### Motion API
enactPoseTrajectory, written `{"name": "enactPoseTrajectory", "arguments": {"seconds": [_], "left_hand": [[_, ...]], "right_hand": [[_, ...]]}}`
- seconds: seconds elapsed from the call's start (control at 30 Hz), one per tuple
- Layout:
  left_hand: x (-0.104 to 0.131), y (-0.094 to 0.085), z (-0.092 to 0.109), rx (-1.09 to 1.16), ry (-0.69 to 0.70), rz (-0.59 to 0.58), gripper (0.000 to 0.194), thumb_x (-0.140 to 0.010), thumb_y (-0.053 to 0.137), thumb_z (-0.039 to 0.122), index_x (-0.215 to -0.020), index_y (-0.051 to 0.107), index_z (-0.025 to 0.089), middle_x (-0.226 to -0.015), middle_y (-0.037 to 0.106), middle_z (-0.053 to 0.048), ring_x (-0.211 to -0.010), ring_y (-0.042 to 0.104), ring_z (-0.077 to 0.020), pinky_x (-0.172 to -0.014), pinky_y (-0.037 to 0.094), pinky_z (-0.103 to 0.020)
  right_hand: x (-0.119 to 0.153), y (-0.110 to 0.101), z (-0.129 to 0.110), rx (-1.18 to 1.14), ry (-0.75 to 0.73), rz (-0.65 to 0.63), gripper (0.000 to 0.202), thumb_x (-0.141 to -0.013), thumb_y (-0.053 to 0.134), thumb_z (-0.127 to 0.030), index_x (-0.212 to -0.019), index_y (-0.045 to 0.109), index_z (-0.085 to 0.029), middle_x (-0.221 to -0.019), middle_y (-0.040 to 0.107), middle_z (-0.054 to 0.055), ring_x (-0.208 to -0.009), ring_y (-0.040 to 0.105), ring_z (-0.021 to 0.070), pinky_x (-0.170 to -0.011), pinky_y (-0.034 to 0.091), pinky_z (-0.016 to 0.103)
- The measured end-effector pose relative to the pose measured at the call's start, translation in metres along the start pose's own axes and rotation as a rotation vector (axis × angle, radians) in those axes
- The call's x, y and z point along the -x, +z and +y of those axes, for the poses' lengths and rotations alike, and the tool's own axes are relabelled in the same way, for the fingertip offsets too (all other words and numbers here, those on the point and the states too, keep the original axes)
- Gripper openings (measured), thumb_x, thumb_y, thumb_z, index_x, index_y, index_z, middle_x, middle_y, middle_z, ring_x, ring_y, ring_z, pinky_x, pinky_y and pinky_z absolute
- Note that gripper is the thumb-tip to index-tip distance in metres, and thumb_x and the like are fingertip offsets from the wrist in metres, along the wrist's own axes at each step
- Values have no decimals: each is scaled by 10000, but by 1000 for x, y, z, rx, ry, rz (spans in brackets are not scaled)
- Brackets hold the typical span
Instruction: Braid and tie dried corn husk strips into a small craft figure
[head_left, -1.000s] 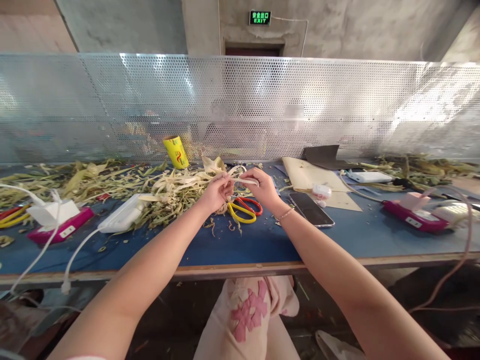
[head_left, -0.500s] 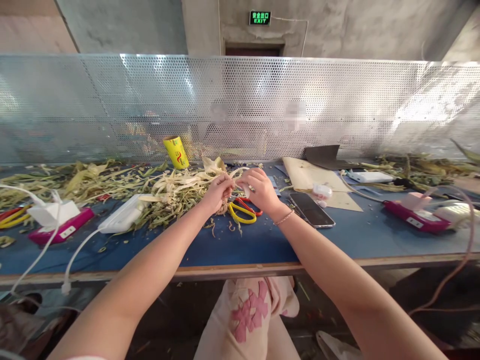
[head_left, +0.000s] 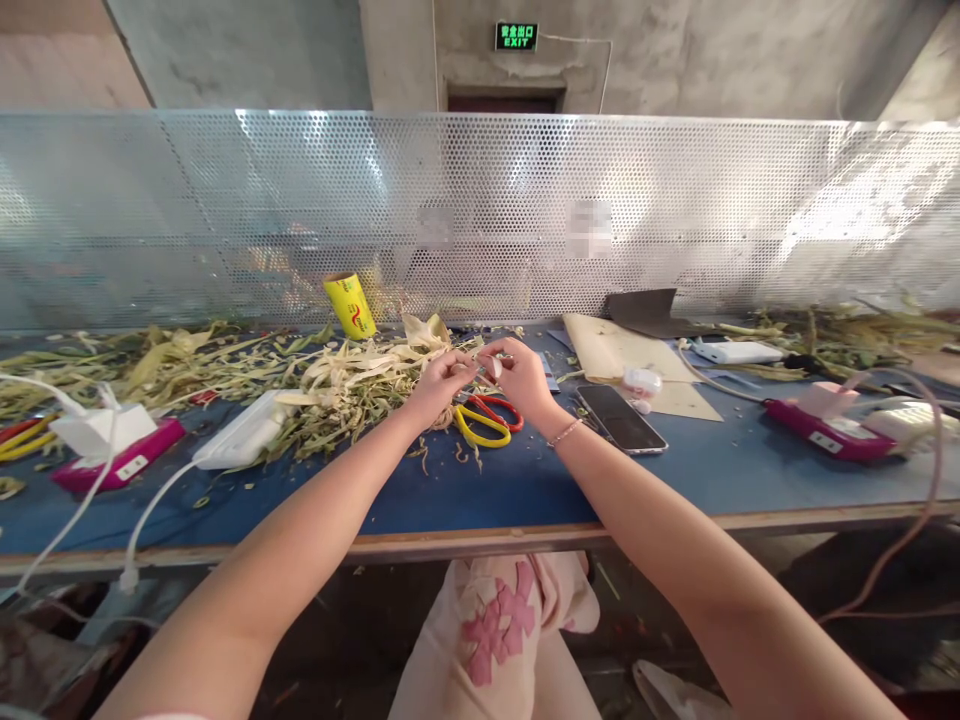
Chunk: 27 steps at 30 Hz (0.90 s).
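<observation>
My left hand [head_left: 441,382] and my right hand [head_left: 520,378] meet over the table, fingertips almost touching. Both are closed in a pinch on a small pale strip [head_left: 493,368] that looks like dried plant husk; the fingers hide most of it. Just below them lie scissors [head_left: 484,438] with one yellow and one red handle loop, their blades out of sight. A heap of dried leaves and husks [head_left: 352,375] spreads to the left of my left hand, reaching behind it. Thin curled scraps [head_left: 461,455] are scattered in front of the scissors.
A yellow tube [head_left: 349,305] stands tilted against the perforated metal screen [head_left: 480,200]. Right of my hands are a phone [head_left: 621,418], beige sheets [head_left: 630,350] and a small white case [head_left: 642,382]. Magenta power strips [head_left: 120,455] [head_left: 825,432] with cables and a white power bank [head_left: 244,430] sit on the table.
My fingertips have drawn closer together, and my left hand has turned slightly. The pale strip arching between the hands now shows less. Things on the table stay put; the view shifts slightly.
</observation>
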<state>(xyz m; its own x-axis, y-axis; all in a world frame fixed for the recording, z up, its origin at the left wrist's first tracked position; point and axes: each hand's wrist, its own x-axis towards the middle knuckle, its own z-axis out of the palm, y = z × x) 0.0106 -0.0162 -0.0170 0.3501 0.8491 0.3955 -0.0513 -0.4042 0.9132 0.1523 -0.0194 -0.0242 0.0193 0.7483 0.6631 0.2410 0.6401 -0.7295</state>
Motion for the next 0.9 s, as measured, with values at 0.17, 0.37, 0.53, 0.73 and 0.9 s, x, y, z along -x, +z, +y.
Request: {"name": "enactPoseTrajectory", "arguments": {"seconds": [0.17,0.37,0.53,0.73,0.9], "left_hand": [[0,0,0,-67,6,18,184,-674,593,325,-652,504,166,-474,352,70,-441,294,-49,-456,194,-217],[-3,-1,-1,167,-46,80,159,-654,577,264,-611,459,165,-469,352,70,-407,264,-35,-435,168,-209],[-6,-2,-1,260,-66,166,151,-641,564,253,-622,443,166,-496,384,71,-388,244,-21,-419,170,-194],[-8,-4,-8,46,-101,183,148,-656,544,255,-594,446,163,-488,380,66,-397,249,-30,-417,158,-198],[-6,-3,-9,-231,7,82,156,-657,564,271,-592,476,161,-504,380,58,-468,321,-62,-472,230,-211]], "right_hand": [[-1,-4,-2,83,109,-42,137,-702,524,-301,-775,570,-194,-643,572,-11,-473,499,100,-503,414,249],[-5,-12,-6,189,136,-113,201,-691,430,-187,-814,587,-162,-646,613,2,-573,510,111,-578,385,239],[-4,-11,-5,256,79,-165,163,-719,494,-289,-754,587,-159,-568,552,-13,-527,468,101,-555,368,238],[0,-12,-7,371,-232,-93,106,-742,489,-202,-709,588,-179,-654,569,19,-606,498,118,-594,403,250],[2,-11,-12,379,-362,-69,101,-760,488,-187,-746,589,-189,-707,584,30,-636,515,119,-607,430,251]]}}
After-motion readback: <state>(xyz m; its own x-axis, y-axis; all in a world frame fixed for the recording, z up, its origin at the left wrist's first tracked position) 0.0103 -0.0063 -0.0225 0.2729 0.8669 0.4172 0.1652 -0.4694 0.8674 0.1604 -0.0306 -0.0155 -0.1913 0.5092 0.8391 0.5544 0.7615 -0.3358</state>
